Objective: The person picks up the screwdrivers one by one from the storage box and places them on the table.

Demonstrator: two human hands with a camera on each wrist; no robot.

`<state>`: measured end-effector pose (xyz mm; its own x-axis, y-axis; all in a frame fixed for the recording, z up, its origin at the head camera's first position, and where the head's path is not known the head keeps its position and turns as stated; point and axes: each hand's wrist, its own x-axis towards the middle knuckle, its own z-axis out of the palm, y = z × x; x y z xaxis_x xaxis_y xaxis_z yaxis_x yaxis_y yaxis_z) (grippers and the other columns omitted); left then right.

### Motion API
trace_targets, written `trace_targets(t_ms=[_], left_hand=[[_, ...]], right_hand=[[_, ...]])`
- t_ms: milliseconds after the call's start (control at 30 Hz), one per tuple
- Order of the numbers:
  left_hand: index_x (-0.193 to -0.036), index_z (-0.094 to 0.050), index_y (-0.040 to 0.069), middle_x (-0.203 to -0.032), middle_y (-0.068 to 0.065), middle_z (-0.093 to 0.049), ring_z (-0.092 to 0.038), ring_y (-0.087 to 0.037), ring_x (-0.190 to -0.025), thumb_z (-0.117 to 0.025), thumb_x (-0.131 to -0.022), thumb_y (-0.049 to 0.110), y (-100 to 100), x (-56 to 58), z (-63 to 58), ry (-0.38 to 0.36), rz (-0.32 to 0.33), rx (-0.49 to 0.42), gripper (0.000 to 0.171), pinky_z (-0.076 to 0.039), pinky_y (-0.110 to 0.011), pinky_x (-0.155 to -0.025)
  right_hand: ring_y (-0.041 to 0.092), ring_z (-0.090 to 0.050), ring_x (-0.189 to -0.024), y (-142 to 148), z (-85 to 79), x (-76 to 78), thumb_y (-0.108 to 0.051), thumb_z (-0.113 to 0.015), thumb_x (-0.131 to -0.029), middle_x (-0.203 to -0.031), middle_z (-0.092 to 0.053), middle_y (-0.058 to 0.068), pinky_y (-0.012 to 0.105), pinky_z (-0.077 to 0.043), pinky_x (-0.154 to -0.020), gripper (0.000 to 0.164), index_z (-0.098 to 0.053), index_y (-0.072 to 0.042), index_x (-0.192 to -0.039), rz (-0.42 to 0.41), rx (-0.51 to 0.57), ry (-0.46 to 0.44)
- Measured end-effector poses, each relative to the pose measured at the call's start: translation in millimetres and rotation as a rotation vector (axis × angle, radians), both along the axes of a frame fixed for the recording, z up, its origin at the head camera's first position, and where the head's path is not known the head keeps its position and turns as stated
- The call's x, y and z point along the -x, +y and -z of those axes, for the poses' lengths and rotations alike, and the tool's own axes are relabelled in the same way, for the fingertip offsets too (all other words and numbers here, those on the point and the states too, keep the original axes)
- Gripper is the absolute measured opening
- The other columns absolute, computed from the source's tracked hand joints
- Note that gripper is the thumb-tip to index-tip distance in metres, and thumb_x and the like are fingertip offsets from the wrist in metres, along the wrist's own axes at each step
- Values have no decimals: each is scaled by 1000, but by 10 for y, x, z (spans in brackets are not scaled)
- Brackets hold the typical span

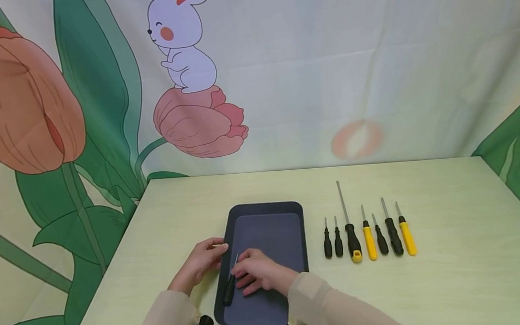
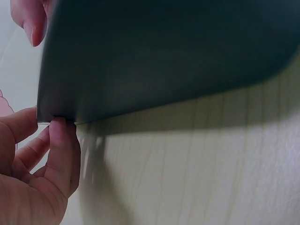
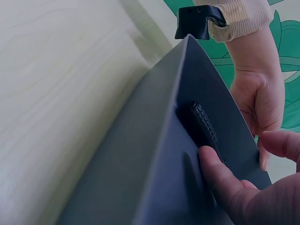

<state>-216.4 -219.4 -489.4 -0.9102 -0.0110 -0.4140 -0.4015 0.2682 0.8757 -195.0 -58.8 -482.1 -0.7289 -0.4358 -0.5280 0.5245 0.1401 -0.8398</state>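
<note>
A dark blue-grey tray lies on the table in the head view. My left hand grips its left rim, thumb over the edge and fingers against the outside, as the left wrist view shows too. Inside the tray, along the left wall, lies a black screwdriver with its shaft pointing away. My right hand reaches over the tray from the right, fingers spread beside the screwdriver. In the right wrist view, one fingertip is right at the textured screwdriver handle, and another finger stands apart from it.
To the right of the tray several screwdrivers stand in a row on the pale table, among them a long black-and-yellow screwdriver and a yellow-handled screwdriver. Behind the table hangs a printed curtain.
</note>
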Motion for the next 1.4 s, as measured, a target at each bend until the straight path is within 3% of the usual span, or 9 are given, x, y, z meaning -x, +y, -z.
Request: trace_targets(t_ms=[600,1000,1400], left_hand=[[-121,-45,-5,-98,-15,-57,-55,-9,-68,-51,-88,15,-12,-2,-11,5,17,-7,39,-47,-24,-61],[-120,-47,-4,-99,-15,-58,-56,-11,-70,-51,-88,14,-10,6,4,-4,5,14,36,-47,-24,-62],[-120,-47,-3,-101,-17,-58,-58,-11,-72,-51,-88,15,-8,6,9,0,5,11,37,-48,-25,-64]], right_hand=[[21,-57,-59,-81,23,-29,-4,-61,-75,-79,-57,15,37,-50,-51,36,-42,-2,-106,-16,-8,-42],[18,-54,-51,-154,2,-172,2,-59,-75,-68,-57,9,32,-49,-45,25,-46,-4,-95,-50,-60,-25],[14,-47,-43,-239,4,-313,5,-61,-73,-57,-49,5,25,-42,-36,26,-43,-7,-88,-20,-127,28]])
